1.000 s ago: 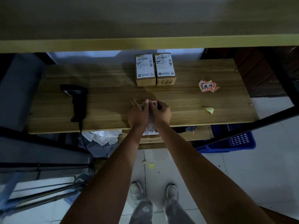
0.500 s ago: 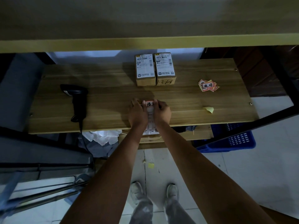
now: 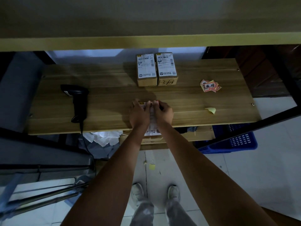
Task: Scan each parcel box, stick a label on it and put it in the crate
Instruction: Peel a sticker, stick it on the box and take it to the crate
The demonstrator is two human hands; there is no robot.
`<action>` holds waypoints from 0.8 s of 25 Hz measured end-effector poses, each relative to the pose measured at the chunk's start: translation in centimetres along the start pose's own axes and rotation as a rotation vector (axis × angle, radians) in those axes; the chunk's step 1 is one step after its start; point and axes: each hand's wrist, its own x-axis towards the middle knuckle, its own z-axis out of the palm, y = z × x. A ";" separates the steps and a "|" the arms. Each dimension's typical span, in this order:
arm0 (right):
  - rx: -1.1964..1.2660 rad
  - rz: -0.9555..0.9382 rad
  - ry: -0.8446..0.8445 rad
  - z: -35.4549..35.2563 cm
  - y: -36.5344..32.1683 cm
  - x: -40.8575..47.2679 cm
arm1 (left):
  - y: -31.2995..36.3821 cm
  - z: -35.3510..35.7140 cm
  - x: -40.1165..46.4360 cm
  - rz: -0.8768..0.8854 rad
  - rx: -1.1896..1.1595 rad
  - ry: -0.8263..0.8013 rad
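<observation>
On a wooden shelf (image 3: 114,101) under dim light, both hands (image 3: 150,111) pressing a parcel box (image 3: 152,128), scanner (image 3: 78,101) left

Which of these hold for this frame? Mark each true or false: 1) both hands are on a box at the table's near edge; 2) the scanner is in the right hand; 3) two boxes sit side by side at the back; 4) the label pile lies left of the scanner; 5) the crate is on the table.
1) True: left hand and right hand are on the box.
2) False: the scanner lies on the table, untouched.
3) True: two boxes touch there.
4) False: the label pile lies far right.
5) False: the crate sits below, to the right.
</observation>
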 end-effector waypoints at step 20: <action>-0.043 0.049 -0.023 -0.3 -0.8 -0.4 | 0.5 -0.7 0.0 -0.015 -0.021 -0.042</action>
